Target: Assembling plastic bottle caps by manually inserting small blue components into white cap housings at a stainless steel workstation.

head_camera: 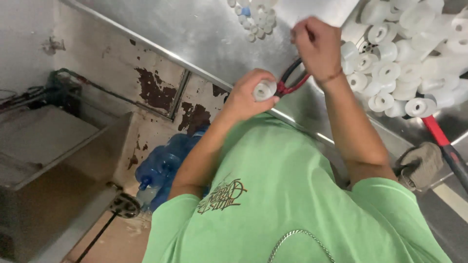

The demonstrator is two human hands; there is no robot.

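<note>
Left hand curled around white plastic cap, right hand gripping red-handled scissors just beside it, both over steel counter. Heap of white caps right of hands; blue water bottles on floor below.

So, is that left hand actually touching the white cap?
Touching: the head view shows the left hand curled around the white cap, gripping it.

blue water jugs on floor | grey glove (beside red-handled tool) | floor drain
</note>
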